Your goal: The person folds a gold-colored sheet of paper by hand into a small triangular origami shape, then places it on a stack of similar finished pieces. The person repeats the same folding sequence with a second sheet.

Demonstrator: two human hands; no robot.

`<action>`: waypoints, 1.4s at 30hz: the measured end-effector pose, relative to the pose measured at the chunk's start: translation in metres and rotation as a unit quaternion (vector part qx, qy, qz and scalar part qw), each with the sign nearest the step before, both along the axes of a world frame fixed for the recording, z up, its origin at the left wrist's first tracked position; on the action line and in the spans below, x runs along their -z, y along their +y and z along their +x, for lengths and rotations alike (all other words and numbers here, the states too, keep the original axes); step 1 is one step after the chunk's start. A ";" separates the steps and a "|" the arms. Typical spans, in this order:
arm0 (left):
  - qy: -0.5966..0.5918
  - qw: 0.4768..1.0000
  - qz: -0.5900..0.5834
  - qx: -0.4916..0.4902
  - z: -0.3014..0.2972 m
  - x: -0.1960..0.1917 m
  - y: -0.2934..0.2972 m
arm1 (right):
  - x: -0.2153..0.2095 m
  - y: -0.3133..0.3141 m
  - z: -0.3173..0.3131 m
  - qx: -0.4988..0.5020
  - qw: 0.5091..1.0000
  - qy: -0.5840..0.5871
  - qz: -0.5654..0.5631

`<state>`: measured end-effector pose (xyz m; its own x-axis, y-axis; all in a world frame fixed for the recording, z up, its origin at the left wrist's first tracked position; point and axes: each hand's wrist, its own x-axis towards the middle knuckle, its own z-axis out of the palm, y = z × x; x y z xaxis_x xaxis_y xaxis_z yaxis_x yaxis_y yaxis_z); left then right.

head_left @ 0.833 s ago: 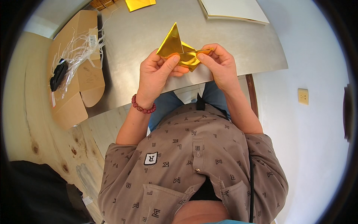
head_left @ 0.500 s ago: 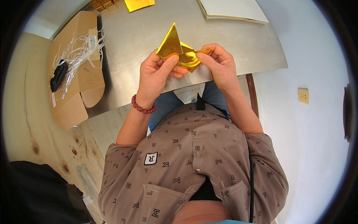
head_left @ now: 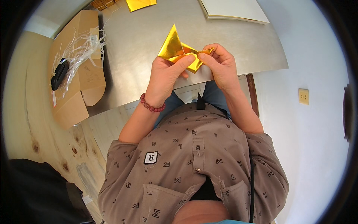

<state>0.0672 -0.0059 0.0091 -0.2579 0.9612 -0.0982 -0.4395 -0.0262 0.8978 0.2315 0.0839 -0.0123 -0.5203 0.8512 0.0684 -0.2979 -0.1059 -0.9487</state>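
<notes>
Between my two hands is a sheet of shiny gold foil paper, folded, with one pointed flap standing up at its left and another point dipping toward me. My left hand pinches its lower middle, the thumb lying along the front fold and the fingers behind. At the right end my right hand grips a narrow folded tip between thumb and fingers. The two thumb tips almost meet. The paper is held just above the near edge of the metal table. My fingers partly hide its back side.
An opened cardboard box with clear plastic strips and a black object sits at the left. More gold paper lies at the far edge, beside a brown bundle. A white paper stack is far right.
My left hand has shifted right along the gold paper, its thumb now closer to the right thumb. The left flap is a little more opened out. My right hand has barely moved.
</notes>
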 end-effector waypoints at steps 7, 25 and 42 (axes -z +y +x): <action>0.025 1.000 -0.010 0.004 0.002 0.000 0.007 | -0.001 0.000 0.002 -0.006 1.000 0.016 0.017; 0.006 1.000 0.009 -0.002 -0.001 0.004 0.003 | -0.002 0.002 0.004 -0.021 0.999 0.001 0.030; 0.015 1.000 -0.005 -0.026 0.004 0.000 0.002 | -0.005 0.001 0.005 -0.012 0.997 0.029 -0.070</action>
<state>0.0709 -0.0034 0.0086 -0.3112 0.9452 -0.0987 -0.4108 -0.0401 0.9108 0.2360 0.0853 -0.0077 -0.5398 0.8416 -0.0187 -0.3481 -0.2434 -0.9053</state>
